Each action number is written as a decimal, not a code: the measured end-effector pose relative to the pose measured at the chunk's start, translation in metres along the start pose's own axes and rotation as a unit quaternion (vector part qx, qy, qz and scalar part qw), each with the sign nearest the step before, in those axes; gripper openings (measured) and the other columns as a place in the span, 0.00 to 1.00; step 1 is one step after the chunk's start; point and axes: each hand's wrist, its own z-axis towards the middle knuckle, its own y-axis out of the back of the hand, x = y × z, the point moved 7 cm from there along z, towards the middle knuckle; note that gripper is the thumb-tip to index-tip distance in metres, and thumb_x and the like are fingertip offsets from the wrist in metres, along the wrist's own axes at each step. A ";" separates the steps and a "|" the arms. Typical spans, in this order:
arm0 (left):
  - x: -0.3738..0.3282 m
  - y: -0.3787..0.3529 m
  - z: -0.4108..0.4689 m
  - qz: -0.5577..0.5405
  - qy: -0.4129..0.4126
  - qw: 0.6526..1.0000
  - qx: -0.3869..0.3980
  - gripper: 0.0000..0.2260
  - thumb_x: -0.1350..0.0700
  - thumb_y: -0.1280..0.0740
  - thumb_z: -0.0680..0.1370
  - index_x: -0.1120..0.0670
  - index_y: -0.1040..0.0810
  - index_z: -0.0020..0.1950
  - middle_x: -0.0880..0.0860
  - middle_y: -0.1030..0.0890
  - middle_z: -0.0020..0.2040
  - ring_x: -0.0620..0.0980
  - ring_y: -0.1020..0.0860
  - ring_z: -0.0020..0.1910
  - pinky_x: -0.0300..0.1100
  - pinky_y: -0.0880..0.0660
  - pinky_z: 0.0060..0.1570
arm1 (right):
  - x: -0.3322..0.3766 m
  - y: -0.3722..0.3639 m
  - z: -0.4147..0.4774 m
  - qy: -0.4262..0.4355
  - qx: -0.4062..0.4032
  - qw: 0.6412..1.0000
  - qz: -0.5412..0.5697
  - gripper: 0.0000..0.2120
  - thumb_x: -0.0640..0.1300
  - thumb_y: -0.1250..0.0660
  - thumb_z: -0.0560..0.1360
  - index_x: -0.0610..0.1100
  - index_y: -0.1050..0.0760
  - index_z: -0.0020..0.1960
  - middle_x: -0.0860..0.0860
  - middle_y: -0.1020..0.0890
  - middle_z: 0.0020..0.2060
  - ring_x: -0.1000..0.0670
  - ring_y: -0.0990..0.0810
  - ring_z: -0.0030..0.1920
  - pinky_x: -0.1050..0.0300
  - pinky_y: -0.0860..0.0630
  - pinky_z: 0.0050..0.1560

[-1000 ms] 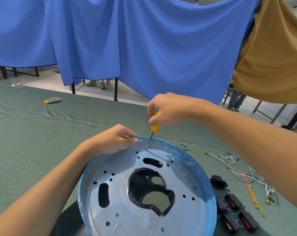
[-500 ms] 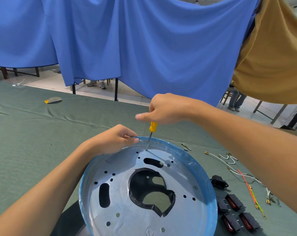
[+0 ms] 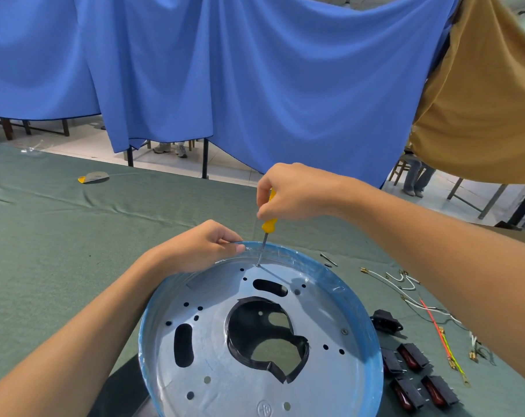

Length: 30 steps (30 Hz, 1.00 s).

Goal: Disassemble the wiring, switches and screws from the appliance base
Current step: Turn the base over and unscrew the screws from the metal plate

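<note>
The appliance base, a round metal pan with a blue-film rim and a big black-edged hole, is tilted up toward me on the green cloth. My left hand pinches its far rim. My right hand grips a yellow-handled screwdriver upright, its tip on a screw at the pan's far edge. Another screw sits on the pan's right side. Removed wires and several black rocker switches lie on the cloth to the right.
A black socket part lies beside the switches. Two loose screws rest behind the pan. A small yellow-and-grey object lies far left on the green tablecloth. Blue and tan curtains hang behind; a person's legs show under them.
My right hand has turned on the screwdriver handle, its fingers re-gripping, while the tip stays on the same screw. My left hand and the base hold still.
</note>
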 end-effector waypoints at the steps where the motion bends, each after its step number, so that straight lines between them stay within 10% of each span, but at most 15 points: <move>1: 0.000 0.000 0.000 -0.002 -0.001 1.000 -0.001 0.12 0.52 0.37 0.82 0.53 0.16 0.45 0.47 0.34 0.30 0.46 0.38 0.31 0.40 0.39 0.33 | 0.000 0.000 0.000 -0.003 0.008 1.000 0.002 0.06 0.50 0.31 0.73 0.47 0.20 0.45 0.50 0.19 0.39 0.50 0.22 0.40 0.58 0.30 0.33; 6: 0.000 0.000 -0.001 -0.003 -0.001 1.000 0.000 0.12 0.52 0.37 0.82 0.53 0.16 0.46 0.47 0.34 0.30 0.46 0.38 0.30 0.39 0.39 0.32 | -0.004 -0.001 0.003 -0.026 -0.018 0.999 -0.015 0.26 0.62 0.39 0.78 0.40 0.28 0.36 0.48 0.28 0.29 0.47 0.31 0.32 0.57 0.37 0.31; 10: -0.002 0.000 -0.001 -0.004 -0.005 1.000 -0.001 0.12 0.52 0.37 0.82 0.49 0.16 0.44 0.44 0.31 0.29 0.44 0.37 0.29 0.36 0.38 0.31 | -0.003 -0.001 0.002 -0.009 -0.008 1.000 0.001 0.15 0.49 0.34 0.74 0.37 0.20 0.50 0.47 0.26 0.35 0.48 0.31 0.36 0.57 0.36 0.34; 15: -0.002 0.000 -0.001 0.004 -0.007 1.000 0.002 0.14 0.53 0.37 0.82 0.55 0.20 0.39 0.44 0.38 0.27 0.44 0.41 0.28 0.35 0.42 0.29 | -0.008 -0.002 0.004 -0.033 -0.017 0.999 -0.005 0.24 0.62 0.36 0.75 0.40 0.25 0.39 0.49 0.26 0.31 0.47 0.29 0.33 0.57 0.35 0.33; 22: -0.005 0.000 -0.002 0.001 -0.008 1.000 -0.002 0.14 0.54 0.37 0.82 0.47 0.20 0.37 0.42 0.33 0.26 0.41 0.38 0.27 0.35 0.39 0.30 | -0.008 -0.003 0.002 -0.026 0.013 0.999 0.018 0.14 0.51 0.33 0.71 0.42 0.19 0.50 0.44 0.20 0.40 0.48 0.28 0.37 0.57 0.32 0.34; 27: -0.004 0.000 -0.003 0.004 -0.006 1.000 -0.001 0.14 0.53 0.37 0.82 0.57 0.19 0.41 0.47 0.37 0.29 0.46 0.40 0.29 0.38 0.41 0.31 | -0.013 0.000 0.003 -0.043 -0.025 0.999 0.003 0.26 0.62 0.38 0.77 0.40 0.28 0.35 0.48 0.29 0.29 0.47 0.32 0.31 0.57 0.38 0.30; 30: -0.003 0.001 -0.002 0.010 -0.003 1.000 -0.002 0.13 0.53 0.38 0.82 0.59 0.18 0.46 0.47 0.35 0.30 0.45 0.39 0.29 0.38 0.41 0.30 | -0.013 0.001 0.002 -0.034 -0.028 0.999 0.022 0.15 0.50 0.33 0.74 0.37 0.20 0.46 0.47 0.26 0.34 0.48 0.31 0.35 0.57 0.36 0.32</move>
